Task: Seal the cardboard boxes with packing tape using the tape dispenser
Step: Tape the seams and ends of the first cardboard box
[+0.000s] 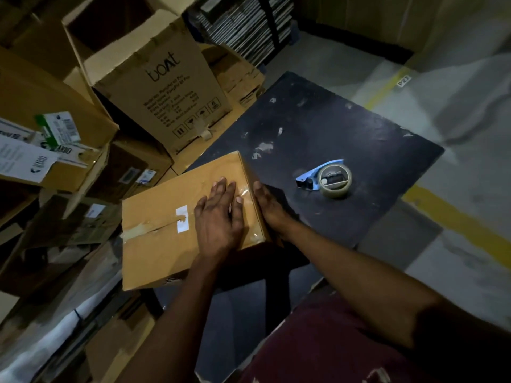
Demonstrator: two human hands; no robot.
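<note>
A closed brown cardboard box lies on the near left corner of a dark table, with clear tape along its top seam and a small white label. My left hand lies flat on the box's top, fingers straight over the shiny tape. My right hand rests against the box's right side, fingers extended along the edge. The tape dispenser, blue-handled with a roll of clear tape, lies alone on the table to the right of the box. Neither hand touches it.
A tall open carton printed "boat" stands behind the box. Several more cartons and labelled packets are stacked at the left. Flattened stock sits at the back. Grey floor with a yellow line lies at the right.
</note>
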